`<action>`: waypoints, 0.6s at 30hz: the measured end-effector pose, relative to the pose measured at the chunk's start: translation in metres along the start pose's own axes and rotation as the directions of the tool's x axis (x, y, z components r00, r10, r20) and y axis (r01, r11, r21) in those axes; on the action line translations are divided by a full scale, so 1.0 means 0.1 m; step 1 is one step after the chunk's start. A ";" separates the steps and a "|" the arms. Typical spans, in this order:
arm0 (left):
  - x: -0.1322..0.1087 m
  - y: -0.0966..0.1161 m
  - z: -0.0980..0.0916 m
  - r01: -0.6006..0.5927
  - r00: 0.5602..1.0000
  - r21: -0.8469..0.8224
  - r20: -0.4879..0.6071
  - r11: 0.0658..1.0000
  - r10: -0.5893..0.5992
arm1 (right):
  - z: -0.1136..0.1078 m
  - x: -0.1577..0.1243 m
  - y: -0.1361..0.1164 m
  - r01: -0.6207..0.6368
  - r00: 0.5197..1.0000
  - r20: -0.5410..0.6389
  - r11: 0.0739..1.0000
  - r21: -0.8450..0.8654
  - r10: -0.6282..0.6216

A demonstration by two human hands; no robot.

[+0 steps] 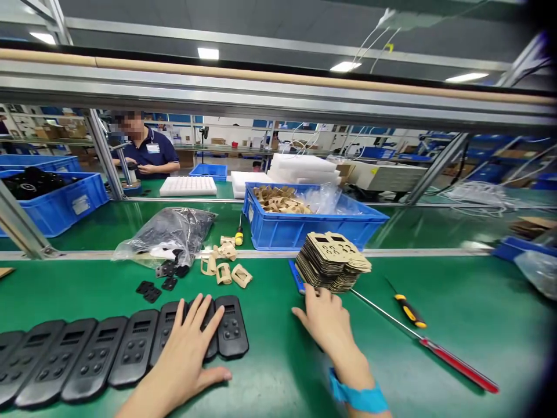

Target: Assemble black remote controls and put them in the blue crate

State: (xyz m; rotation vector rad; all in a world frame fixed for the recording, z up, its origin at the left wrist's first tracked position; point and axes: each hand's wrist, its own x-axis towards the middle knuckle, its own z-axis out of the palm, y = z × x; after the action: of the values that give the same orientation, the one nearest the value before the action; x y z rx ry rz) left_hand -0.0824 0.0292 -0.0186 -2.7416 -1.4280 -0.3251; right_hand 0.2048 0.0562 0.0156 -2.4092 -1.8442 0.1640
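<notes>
My left hand [187,348] lies flat with fingers spread over a row of black remote-like handsets [133,346], each with a small window and round buttons. Beneath the palm, some handsets are partly hidden; the rightmost handset [232,327] shows beside my fingertips. My right hand [329,322], with a blue band at the wrist, has its thumb apart and holds nothing that I can see. Its fingertips reach the near end of a slim blue tool [296,276], and contact is unclear. Just beyond stands a stack of beige cut-out sheets [333,261].
Right of my right hand lie a yellow-black screwdriver [409,310] and a long red-handled tool [459,364]. Beige rolled pieces [224,273], black pads [149,291] and a plastic bag [174,232] lie ahead. A blue bin [313,227] stands behind; a co-worker [150,152] is across.
</notes>
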 end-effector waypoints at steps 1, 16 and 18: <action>0.00 0.00 -0.01 -0.008 1.000 0.000 0.009 1.000 0.008 | 0.02 0.03 0.07 -0.067 0.998 0.015 0.997 -0.043 0.067; 0.04 0.02 -0.05 -0.033 0.999 -0.037 0.012 0.999 0.034 | 0.11 0.17 -0.61 0.486 0.860 -0.085 0.858 -0.166 -0.503; 0.04 0.00 -0.06 -0.024 1.000 -0.027 -0.014 0.999 0.024 | 0.15 0.34 -0.74 0.516 0.844 -0.081 0.844 -0.144 -0.530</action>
State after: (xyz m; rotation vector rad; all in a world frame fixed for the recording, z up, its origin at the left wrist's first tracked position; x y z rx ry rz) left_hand -0.0811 0.0317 -0.0115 -2.7705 -1.3967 -0.3640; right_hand 0.1407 0.1082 0.0104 -1.8227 -2.4220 -0.1359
